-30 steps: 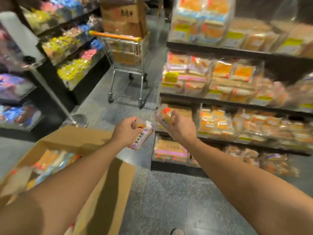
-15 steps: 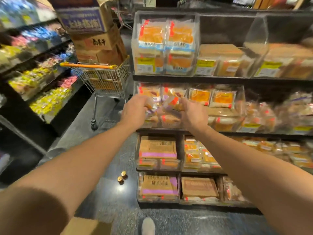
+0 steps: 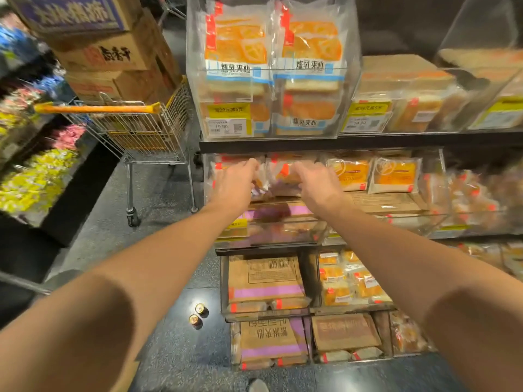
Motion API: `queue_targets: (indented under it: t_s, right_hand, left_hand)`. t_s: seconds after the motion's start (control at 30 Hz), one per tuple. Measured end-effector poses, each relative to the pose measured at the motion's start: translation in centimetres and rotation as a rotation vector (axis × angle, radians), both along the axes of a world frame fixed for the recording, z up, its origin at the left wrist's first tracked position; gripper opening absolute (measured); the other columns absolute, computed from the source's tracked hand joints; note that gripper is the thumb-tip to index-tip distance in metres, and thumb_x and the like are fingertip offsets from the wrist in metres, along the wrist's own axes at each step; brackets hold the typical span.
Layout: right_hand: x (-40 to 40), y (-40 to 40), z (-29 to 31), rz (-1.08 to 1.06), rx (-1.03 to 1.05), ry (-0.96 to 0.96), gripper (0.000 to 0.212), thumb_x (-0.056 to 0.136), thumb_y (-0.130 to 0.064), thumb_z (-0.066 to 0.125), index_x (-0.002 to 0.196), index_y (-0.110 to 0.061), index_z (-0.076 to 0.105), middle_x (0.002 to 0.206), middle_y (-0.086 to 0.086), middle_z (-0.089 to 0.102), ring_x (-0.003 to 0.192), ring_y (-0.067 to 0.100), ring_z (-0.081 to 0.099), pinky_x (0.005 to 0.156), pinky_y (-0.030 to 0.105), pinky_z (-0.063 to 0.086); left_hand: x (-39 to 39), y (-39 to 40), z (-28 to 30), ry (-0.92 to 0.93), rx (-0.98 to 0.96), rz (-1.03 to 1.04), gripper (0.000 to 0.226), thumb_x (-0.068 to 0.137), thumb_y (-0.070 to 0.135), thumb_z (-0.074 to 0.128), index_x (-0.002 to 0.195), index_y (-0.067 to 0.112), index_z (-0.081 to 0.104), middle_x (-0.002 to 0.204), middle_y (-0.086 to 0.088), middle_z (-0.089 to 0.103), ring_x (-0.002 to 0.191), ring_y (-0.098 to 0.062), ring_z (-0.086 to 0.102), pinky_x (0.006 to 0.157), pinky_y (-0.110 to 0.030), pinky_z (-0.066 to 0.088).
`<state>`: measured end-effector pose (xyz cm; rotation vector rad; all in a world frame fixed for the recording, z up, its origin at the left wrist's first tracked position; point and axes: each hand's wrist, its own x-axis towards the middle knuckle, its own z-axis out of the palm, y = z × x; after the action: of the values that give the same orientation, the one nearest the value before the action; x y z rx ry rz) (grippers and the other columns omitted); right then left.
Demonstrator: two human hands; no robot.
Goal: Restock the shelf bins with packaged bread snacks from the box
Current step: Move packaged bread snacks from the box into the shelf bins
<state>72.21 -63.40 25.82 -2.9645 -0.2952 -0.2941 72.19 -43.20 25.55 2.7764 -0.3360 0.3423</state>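
Note:
Both my arms reach into a clear shelf bin [image 3: 271, 233] on the second shelf. My left hand [image 3: 236, 181] holds a bread snack packet [image 3: 259, 188] with a purple label at the bin's left side. My right hand [image 3: 314, 183] grips another packet [image 3: 284, 176] with a red corner tab, just right of it. Both packets sit among others standing in the bin. A corner of the cardboard box [image 3: 127, 377] shows at the bottom edge, by my left arm.
A shopping cart [image 3: 135, 128] stacked with cartons [image 3: 113, 55] stands left of the shelf. Bins above [image 3: 271, 69] and below [image 3: 266, 284] hold bread packets and cardboard sheets. Two small cans [image 3: 198, 314] lie on the floor. A candy shelf [image 3: 36, 176] runs along the left.
I have turned from the box to the shelf. Both hands carried their packets up and forward into the second-shelf bin.

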Motion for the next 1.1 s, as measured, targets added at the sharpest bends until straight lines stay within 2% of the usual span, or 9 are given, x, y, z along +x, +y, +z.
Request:
queue_targets:
  t_s: [0.27, 0.37, 0.43, 0.53, 0.63, 0.7, 0.8, 0.93, 1.1]
  right_hand:
    - [2.5, -0.5, -1.6, 0.068, -0.096, 0.100, 0.052, 0.087, 0.004, 0.057, 0.130, -0.026, 0.051, 0.126, 0.005, 0.062, 0.119, 0.031, 0.050, 0.099, 0.043, 0.041]
    - [2.6, -0.6, -2.1, 0.030, -0.131, 0.026, 0.062, 0.084, -0.002, 0.066, 0.137, -0.027, 0.048, 0.127, 0.003, 0.054, 0.118, 0.028, 0.044, 0.101, 0.042, 0.038]
    - [2.3, -0.4, -2.4, -0.021, -0.138, -0.039, 0.061, 0.081, -0.006, 0.071, 0.134, -0.026, 0.049, 0.120, 0.004, 0.047, 0.112, 0.028, 0.042, 0.096, 0.041, 0.039]
    - [1.5, 0.0, -2.6, -0.090, -0.087, -0.048, 0.053, 0.081, -0.003, 0.071, 0.124, -0.021, 0.048, 0.116, 0.008, 0.044, 0.099, 0.029, 0.049, 0.072, 0.037, 0.041]
    - [1.0, 0.2, -2.7, -0.122, -0.013, -0.035, 0.044, 0.086, -0.007, 0.070, 0.120, -0.021, 0.046, 0.118, 0.007, 0.046, 0.097, 0.028, 0.053, 0.067, 0.034, 0.039]
    - [1.0, 0.3, -2.9, -0.089, 0.018, -0.013, 0.038, 0.090, -0.012, 0.066, 0.122, -0.021, 0.047, 0.122, 0.007, 0.048, 0.108, 0.028, 0.050, 0.073, 0.034, 0.041]
    - [1.2, 0.4, -3.1, -0.049, 0.053, 0.047, 0.041, 0.093, -0.020, 0.065, 0.129, -0.025, 0.048, 0.130, 0.003, 0.050, 0.122, 0.026, 0.045, 0.089, 0.040, 0.049]
    - [1.2, 0.7, -3.3, -0.029, 0.053, 0.083, 0.049, 0.092, -0.024, 0.068, 0.136, -0.025, 0.047, 0.137, 0.002, 0.050, 0.129, 0.026, 0.041, 0.105, 0.039, 0.044]
    - [0.0, 0.4, -3.7, -0.044, 0.047, 0.023, 0.042, 0.092, -0.030, 0.067, 0.130, -0.025, 0.052, 0.132, 0.002, 0.054, 0.124, 0.025, 0.045, 0.100, 0.040, 0.046]
  left_hand:
    - [2.0, 0.2, -2.8, 0.034, 0.072, -0.048, 0.047, 0.072, -0.013, 0.057, 0.102, 0.019, 0.042, 0.084, -0.008, 0.065, 0.076, -0.034, 0.062, 0.065, -0.046, 0.052]
    - [2.4, 0.1, -3.2, 0.017, 0.107, -0.022, 0.047, 0.075, -0.010, 0.065, 0.103, 0.019, 0.040, 0.083, -0.008, 0.063, 0.074, -0.035, 0.058, 0.061, -0.042, 0.049]
    - [2.3, 0.0, -3.6, -0.020, 0.130, -0.016, 0.048, 0.073, -0.004, 0.073, 0.103, 0.019, 0.043, 0.092, -0.007, 0.065, 0.083, -0.034, 0.059, 0.065, -0.037, 0.043]
    - [1.6, 0.2, -4.3, -0.129, 0.192, 0.039, 0.056, 0.064, 0.006, 0.080, 0.107, 0.022, 0.050, 0.107, -0.002, 0.062, 0.099, -0.030, 0.053, 0.079, -0.041, 0.039]
    - [0.8, 0.5, -4.3, -0.215, 0.162, 0.056, 0.052, 0.061, 0.003, 0.079, 0.103, 0.022, 0.055, 0.105, -0.003, 0.059, 0.096, -0.031, 0.052, 0.076, -0.040, 0.039]
    - [0.2, 0.5, -3.7, -0.136, 0.145, 0.032, 0.037, 0.071, 0.008, 0.076, 0.099, 0.023, 0.057, 0.105, -0.001, 0.064, 0.093, -0.032, 0.059, 0.068, -0.036, 0.043]
    - [0.0, 0.2, -3.2, 0.121, 0.175, 0.078, 0.011, 0.088, 0.034, 0.066, 0.096, 0.028, 0.062, 0.097, -0.001, 0.068, 0.093, -0.032, 0.065, 0.069, -0.034, 0.050]
    - [0.1, 0.0, -3.5, 0.252, 0.154, 0.093, 0.015, 0.096, 0.038, 0.057, 0.096, 0.028, 0.068, 0.089, 0.000, 0.067, 0.089, -0.026, 0.064, 0.071, -0.033, 0.051]
    - [-0.4, 0.0, -3.8, 0.254, 0.118, 0.065, 0.017, 0.097, 0.036, 0.056, 0.099, 0.024, 0.069, 0.085, 0.001, 0.067, 0.080, -0.020, 0.063, 0.068, -0.032, 0.055]
